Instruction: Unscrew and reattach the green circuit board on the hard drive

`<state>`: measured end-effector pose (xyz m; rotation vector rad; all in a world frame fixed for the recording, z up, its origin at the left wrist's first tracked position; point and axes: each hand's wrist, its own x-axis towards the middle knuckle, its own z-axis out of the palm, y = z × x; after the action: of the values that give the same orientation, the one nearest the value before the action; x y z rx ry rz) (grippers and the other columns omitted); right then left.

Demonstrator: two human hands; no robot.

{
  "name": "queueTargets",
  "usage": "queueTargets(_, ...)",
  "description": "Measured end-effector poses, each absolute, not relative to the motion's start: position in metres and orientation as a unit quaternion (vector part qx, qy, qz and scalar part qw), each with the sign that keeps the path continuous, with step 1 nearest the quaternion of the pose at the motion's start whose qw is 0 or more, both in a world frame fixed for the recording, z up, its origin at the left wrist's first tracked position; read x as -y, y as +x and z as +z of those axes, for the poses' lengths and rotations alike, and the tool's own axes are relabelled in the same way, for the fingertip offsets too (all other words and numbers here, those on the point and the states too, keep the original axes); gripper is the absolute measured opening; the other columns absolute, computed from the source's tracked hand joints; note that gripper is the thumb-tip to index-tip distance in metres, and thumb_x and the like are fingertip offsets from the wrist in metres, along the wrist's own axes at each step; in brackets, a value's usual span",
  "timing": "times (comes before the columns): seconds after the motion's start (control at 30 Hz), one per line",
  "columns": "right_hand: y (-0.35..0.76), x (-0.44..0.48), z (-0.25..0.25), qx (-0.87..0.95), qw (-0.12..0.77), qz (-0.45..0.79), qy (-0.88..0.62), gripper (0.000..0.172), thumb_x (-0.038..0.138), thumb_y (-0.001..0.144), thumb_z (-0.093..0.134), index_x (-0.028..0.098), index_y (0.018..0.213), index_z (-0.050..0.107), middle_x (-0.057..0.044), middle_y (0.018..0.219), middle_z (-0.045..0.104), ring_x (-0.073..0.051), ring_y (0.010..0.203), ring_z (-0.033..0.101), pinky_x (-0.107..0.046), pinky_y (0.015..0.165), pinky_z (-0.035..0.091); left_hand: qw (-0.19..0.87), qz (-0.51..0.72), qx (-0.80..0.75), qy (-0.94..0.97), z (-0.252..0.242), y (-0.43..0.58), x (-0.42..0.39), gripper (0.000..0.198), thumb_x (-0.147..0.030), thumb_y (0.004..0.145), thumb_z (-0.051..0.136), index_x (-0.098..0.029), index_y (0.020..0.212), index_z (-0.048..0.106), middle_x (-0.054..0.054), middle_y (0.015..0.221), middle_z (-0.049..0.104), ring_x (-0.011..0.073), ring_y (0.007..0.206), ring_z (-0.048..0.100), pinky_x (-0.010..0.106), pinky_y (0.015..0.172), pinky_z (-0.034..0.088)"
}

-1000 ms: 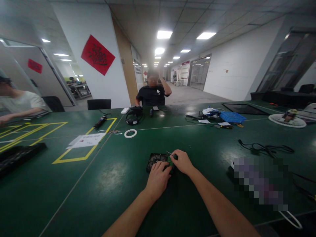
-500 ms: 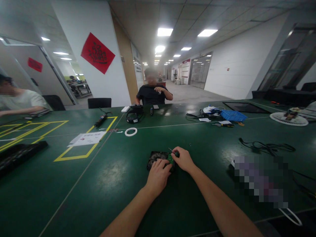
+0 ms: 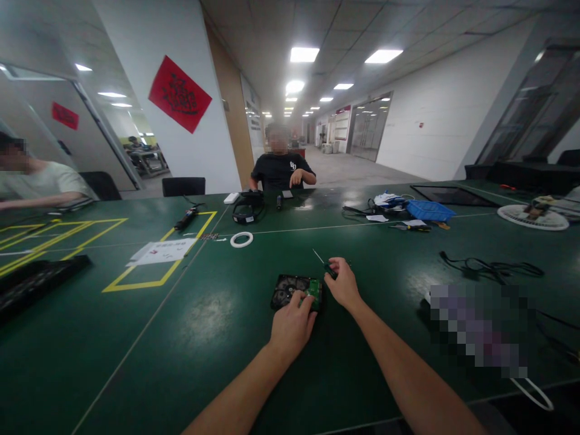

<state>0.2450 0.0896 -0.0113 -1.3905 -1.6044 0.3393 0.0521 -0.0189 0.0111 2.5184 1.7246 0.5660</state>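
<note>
On the dark green tabletop, near its middle, we have a flat black rectangular device like a hard drive, a green circuit board showing at its right end. Our left hand lies over the device's near edge, fingertips on its upper face by the board; whether it grips or only rests there, we can't tell. Our right hand, just beyond the device's right end, is closed around the dark handle of a slim screwdriver with a thin metal shaft. We see that shaft pointing away from us and to the left, clear of the device. Hands are apart.

Farther off we log a white ring, white paper over a yellow tape outline, and a blue plastic basket. To the right: a loose black cable, nearer us a pixelated object. Across from us sits a person in a black T-shirt, one hand raised above the table edge.
</note>
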Motion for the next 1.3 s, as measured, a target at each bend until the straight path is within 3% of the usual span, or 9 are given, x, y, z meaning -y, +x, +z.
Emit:
queueTargets(0.3,0.245,-0.081,0.01,0.617,0.534,0.109,-0.568,0.037,0.034,0.082,0.067,0.02,0.115,0.056,-0.008,0.103,0.073,-0.022,0.086,0.07,-0.038,0.083,0.054,0.01,0.171,-0.565,0.807,0.014,0.055,0.021,0.032,-0.039,0.094,0.06,-0.026,0.123,0.057,0.008,0.128,0.053,0.0195,0.085,0.066,0.031,0.071,0.054)
queueTargets(0.57,0.246,-0.074,0.022,0.628,0.531,0.06,-0.566,0.034,0.041,0.089,0.061,0.02,0.115,0.065,-0.01,0.106,0.071,-0.02,0.078,0.065,-0.036,0.078,0.055,0.004,0.171,-0.577,0.799,0.014,0.053,0.016,0.031,-0.041,0.093,0.061,-0.026,0.121,0.059,0.008,0.127,0.052,0.0211,0.089,0.064,0.032,0.073,0.054)
queueTargets(0.7,0.245,-0.07,0.028,0.643,0.53,0.024,-0.553,0.049,0.046,0.093,0.057,0.019,0.134,0.056,-0.012,0.113,0.068,-0.022,0.082,0.064,-0.04,0.082,0.055,0.014,0.198,-0.576,0.793,0.009,0.047,0.008,0.042,-0.045,0.089,0.066,-0.024,0.124,0.056,0.01,0.129,0.05,0.0271,0.106,0.061,0.039,0.088,0.053)
queueTargets(0.8,0.244,-0.068,0.03,0.65,0.527,0.014,-0.548,0.061,0.048,0.094,0.057,0.019,0.145,0.042,-0.012,0.112,0.067,-0.022,0.082,0.064,-0.042,0.082,0.056,0.018,0.21,-0.586,0.782,0.006,0.042,0.002,0.039,-0.041,0.091,0.064,-0.023,0.125,0.056,0.011,0.132,0.049,0.0286,0.115,0.057,0.041,0.094,0.05)
queueTargets(1.0,0.244,-0.071,0.026,0.715,0.47,0.007,-0.517,0.047,0.044,0.096,0.055,0.023,0.138,0.05,-0.012,0.123,0.063,-0.025,0.097,0.065,-0.044,0.092,0.054,0.017,0.224,-0.582,0.782,0.004,0.039,-0.002,0.041,-0.031,0.092,0.06,-0.024,0.132,0.054,0.012,0.133,0.049,0.0292,0.12,0.053,0.043,0.099,0.047)
queueTargets(1.17,0.244,-0.077,0.02,0.716,0.45,0.062,-0.531,0.061,0.038,0.096,0.052,0.024,0.153,0.034,-0.013,0.129,0.062,-0.025,0.097,0.067,-0.045,0.09,0.056,0.018,0.226,-0.563,0.795,0.002,0.035,-0.005,0.043,-0.026,0.093,0.058,-0.026,0.136,0.054,0.011,0.136,0.047,0.0292,0.119,0.052,0.045,0.1,0.046)
queueTargets(1.3,0.244,-0.075,0.023,0.693,0.49,0.081,-0.522,0.062,0.038,0.095,0.054,0.024,0.152,0.036,-0.011,0.121,0.066,-0.024,0.096,0.068,-0.045,0.09,0.058,0.026,0.23,-0.547,0.804,0.0,0.029,-0.01,0.043,-0.022,0.093,0.057,-0.025,0.136,0.053,0.011,0.136,0.047,0.0283,0.118,0.052,0.045,0.1,0.046)
